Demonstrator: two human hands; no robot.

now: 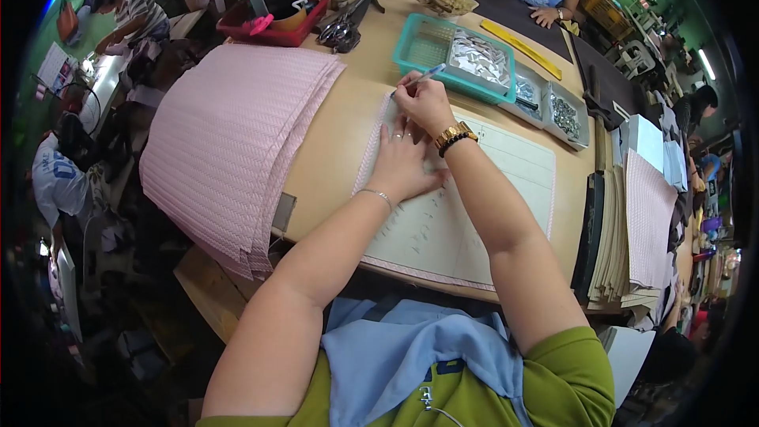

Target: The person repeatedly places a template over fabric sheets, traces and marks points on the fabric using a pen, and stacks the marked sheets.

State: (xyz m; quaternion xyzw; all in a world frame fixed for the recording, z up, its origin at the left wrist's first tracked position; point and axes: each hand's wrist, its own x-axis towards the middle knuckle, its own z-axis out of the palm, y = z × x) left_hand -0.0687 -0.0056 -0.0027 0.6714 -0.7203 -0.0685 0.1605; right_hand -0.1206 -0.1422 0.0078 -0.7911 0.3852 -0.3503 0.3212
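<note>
Soft blue cloth (431, 348) drapes over the person's lap and chest, before the tan bench (324, 142). Uneven pressure from the left hand (407, 164), its fingers spread on the large cream card (506, 190), could let the card skew over the pink textured sheet (368, 146) beneath; a forearm brushing it could too. The right hand's (428, 104) fingers are clamped on a slim blue-and-white pen (433, 71), near the teal plastic basket (411, 55), which a knuckle might bump. The card lies flat, ruled and marked with handwriting, pink showing along its edges.
</note>
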